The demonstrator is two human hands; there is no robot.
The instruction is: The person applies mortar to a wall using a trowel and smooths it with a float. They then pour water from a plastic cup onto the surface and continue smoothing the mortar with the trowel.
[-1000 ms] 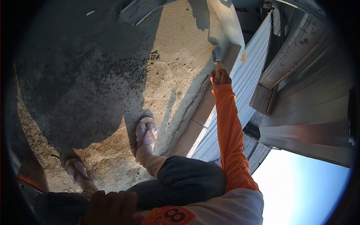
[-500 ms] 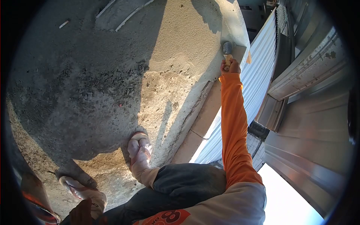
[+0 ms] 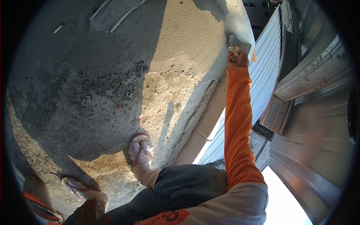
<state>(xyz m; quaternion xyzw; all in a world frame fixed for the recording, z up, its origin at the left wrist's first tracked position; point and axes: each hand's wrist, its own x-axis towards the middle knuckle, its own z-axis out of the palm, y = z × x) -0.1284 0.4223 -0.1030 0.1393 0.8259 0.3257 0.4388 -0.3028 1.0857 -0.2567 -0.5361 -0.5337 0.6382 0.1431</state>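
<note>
At the end of my outstretched orange sleeve, my right hand (image 3: 238, 59) is closed around the handle of a trowel (image 3: 234, 49). The handle looks wooden, and grey metal shows beyond and beside the fingers. It is over the smooth pale edge strip (image 3: 240, 22) of the rough cement surface (image 3: 187, 41). My left hand (image 3: 86, 212) is low in the picture, dark and in shadow beside my leg, its fingers not distinct. Left of that hand is a bucket-like container (image 3: 39, 197) with an orange-brown rim, partly cut off.
My sandalled feet (image 3: 141, 150) stand on the cement slab, whose raised edge (image 3: 198, 108) runs diagonally on the right. Beyond it are white corrugated sheets (image 3: 258, 90) lower down and metal panels (image 3: 311, 138). Pale strips (image 3: 125, 17) lie at the upper left.
My right hand and the trowel have moved up and slightly right along the slab's edge. The arm is stretched further, and the view has shifted a little.
</note>
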